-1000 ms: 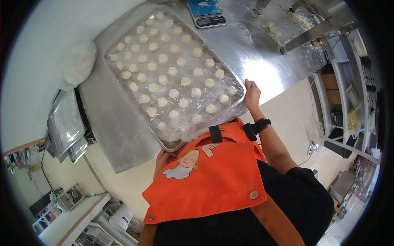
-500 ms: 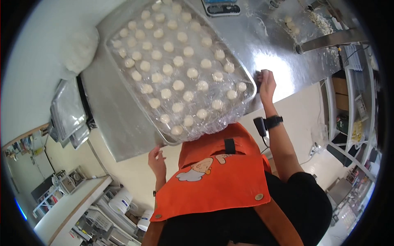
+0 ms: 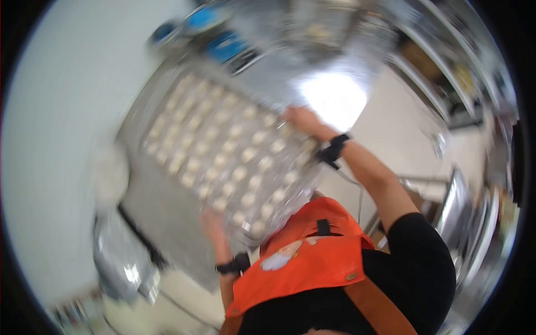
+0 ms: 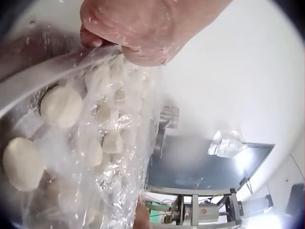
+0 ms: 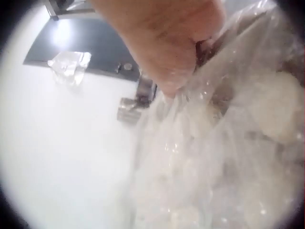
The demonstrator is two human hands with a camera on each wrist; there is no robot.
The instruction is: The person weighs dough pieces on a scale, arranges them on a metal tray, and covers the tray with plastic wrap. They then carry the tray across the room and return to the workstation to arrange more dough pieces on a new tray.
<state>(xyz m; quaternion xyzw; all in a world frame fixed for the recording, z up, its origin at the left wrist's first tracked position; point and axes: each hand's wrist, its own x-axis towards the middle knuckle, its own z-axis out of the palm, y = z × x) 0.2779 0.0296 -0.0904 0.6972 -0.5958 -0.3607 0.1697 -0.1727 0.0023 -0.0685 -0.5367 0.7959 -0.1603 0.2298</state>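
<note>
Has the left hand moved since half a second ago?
Yes: in the head view, the left hand has moved inward, from just off the front edge of the steel table to over it.

Stainless-steel desk [image 3: 151,195]: metal sheet pan [image 4: 28,82] under clear plastic film [image 4: 124,164] lies on it; blue-topped digital scale [image 3: 227,47] beyond pan, blurred blue item [image 3: 204,19] near scale.

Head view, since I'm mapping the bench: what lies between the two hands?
In the head view, dough balls under clear plastic wrap lie between left hand and right hand.
</note>
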